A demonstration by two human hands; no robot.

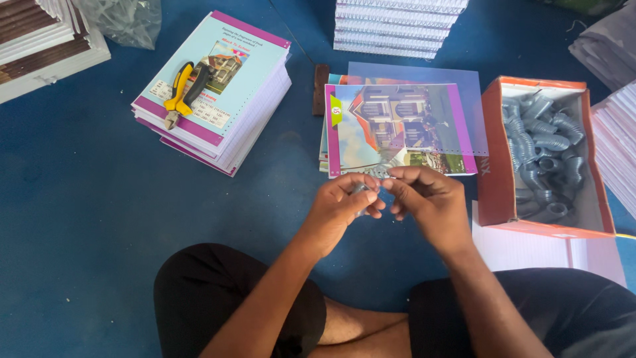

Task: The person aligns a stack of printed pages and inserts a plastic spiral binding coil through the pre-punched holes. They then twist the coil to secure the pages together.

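My left hand (348,202) and my right hand (424,199) meet in front of me, both pinching a small silvery wire spiral coil (379,174) between the fingertips. The coil is mostly hidden by my fingers. Just beyond the hands lies a punched booklet (397,126) with a house picture on its cover and purple borders, topped by a clear plastic sheet. An orange cardboard box (493,166) full of grey spiral coils (543,152) stands to the right of my right hand.
A stack of purple-edged booklets (218,86) at the left carries yellow-and-black pliers (184,89). White paper stacks (397,26) lie at the back, more at the far right (616,146) and top left (40,46). I sit cross-legged on a blue floor (79,212).
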